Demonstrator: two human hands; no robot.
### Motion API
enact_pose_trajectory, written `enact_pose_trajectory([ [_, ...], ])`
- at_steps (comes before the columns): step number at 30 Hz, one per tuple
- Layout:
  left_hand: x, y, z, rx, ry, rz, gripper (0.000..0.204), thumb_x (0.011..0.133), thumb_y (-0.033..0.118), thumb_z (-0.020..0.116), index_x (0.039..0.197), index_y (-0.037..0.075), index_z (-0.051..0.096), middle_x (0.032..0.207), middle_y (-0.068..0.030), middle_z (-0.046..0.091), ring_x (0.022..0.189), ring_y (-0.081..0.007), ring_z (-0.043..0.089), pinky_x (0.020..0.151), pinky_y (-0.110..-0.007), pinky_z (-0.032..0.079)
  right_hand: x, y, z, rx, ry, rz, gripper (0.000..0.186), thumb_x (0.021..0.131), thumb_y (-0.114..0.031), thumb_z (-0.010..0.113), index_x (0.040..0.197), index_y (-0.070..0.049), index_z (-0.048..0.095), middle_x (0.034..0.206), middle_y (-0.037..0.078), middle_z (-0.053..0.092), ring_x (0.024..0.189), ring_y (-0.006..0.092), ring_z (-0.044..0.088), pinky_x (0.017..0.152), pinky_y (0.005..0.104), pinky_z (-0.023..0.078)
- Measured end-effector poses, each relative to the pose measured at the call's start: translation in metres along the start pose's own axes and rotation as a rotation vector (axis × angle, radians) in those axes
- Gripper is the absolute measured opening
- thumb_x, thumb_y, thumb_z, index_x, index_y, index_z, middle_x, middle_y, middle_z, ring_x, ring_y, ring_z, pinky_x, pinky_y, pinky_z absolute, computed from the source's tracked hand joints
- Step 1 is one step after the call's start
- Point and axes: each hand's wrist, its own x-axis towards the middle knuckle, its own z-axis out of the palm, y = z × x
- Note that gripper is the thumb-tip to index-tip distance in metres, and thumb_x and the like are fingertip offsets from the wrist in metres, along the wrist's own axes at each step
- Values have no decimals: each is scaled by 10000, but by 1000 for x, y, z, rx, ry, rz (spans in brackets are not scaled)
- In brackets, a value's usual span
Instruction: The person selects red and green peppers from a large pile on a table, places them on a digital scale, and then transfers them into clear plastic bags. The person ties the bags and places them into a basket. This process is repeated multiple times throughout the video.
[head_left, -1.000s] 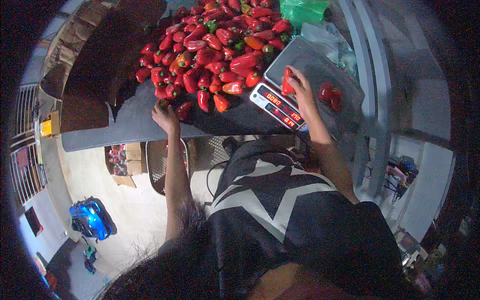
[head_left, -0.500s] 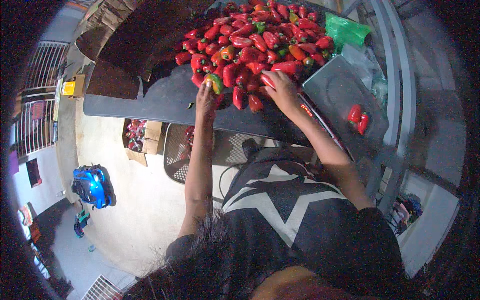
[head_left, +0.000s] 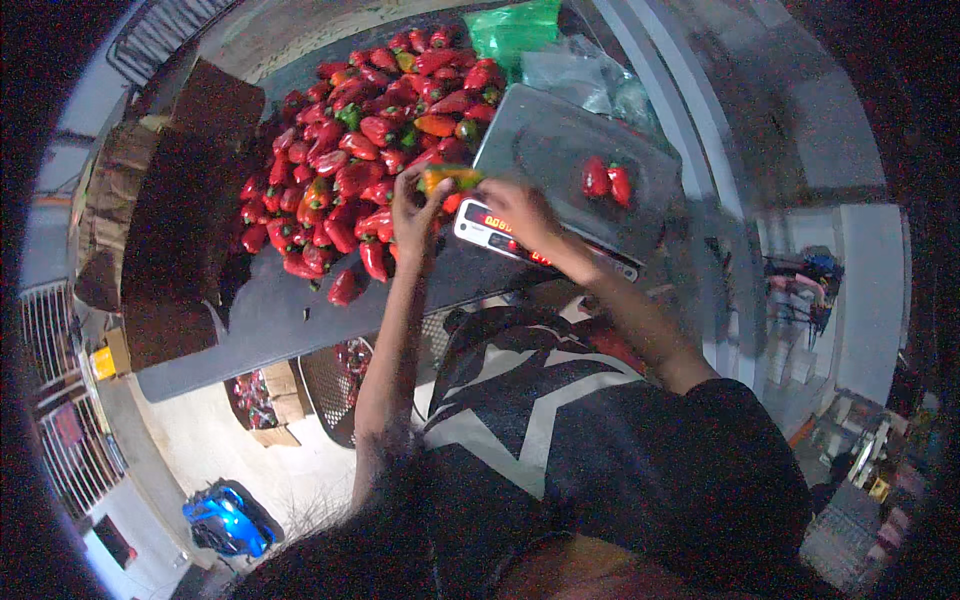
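Observation:
My left hand (head_left: 413, 215) is closed on a yellow-orange pepper (head_left: 447, 180), which lies sideways between thumb and fingers. My right hand (head_left: 525, 218) is close against the pepper's right end, over the display edge of a scale. Its fingers are smeared by motion, so I cannot tell whether it grips anything. A large heap of mostly red peppers (head_left: 355, 180) spreads on the dark table just beyond and left of my hands. On the scale's grey platform (head_left: 540, 125), to the right, lie two red peppers (head_left: 605, 182). The scale's lit display panel (head_left: 483, 222) faces me.
A brown cardboard box (head_left: 170, 220) stands open at the table's left. A green plastic bag (head_left: 515, 28) and clear plastic bags (head_left: 585, 80) lie behind the scale. Below the table's front edge are a mesh chair (head_left: 325, 395) and a carton of red packs (head_left: 252, 400).
The view has swung right, bringing the scale nearer the middle. Both hands have come together from the heap to the scale's edge. The left hand keeps the yellowish pepper.

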Motion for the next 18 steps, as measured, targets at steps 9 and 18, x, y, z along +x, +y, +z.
enact_pose_trajectory([
  [9,20,-37,145,595,-126,287,481,670,206,784,1000,7,496,935,-151,561,840,-362,542,766,-407,443,62,144,-185,-478,456,107,181,787,-122,612,949,-47,638,947,145,645,880,330,610,798,392,470],
  [18,12,-32,135,759,-86,134,433,791,337,672,1038,1,555,963,-166,546,873,-335,546,798,-410,435,170,324,-194,-501,225,571,577,887,-191,563,1381,-36,310,1369,190,376,1230,328,392,1001,440,360],
])
